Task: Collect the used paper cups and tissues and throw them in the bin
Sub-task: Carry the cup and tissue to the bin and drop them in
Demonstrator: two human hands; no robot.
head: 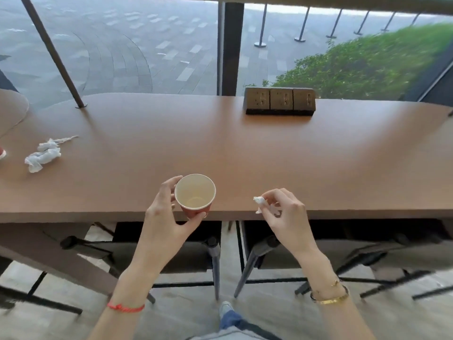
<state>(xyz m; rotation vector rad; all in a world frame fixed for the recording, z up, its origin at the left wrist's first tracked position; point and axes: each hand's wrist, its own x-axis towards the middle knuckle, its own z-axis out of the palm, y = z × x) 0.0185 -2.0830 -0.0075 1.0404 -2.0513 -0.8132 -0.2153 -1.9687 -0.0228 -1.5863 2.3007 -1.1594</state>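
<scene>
meanwhile, crumpled tissues lie uncollected at nine o'clock on the worktop. the left hand wraps the paper cup upright at six o'clock, likely as a catch-all; the right hand pinches a tissue scrap at four o'clock.
</scene>
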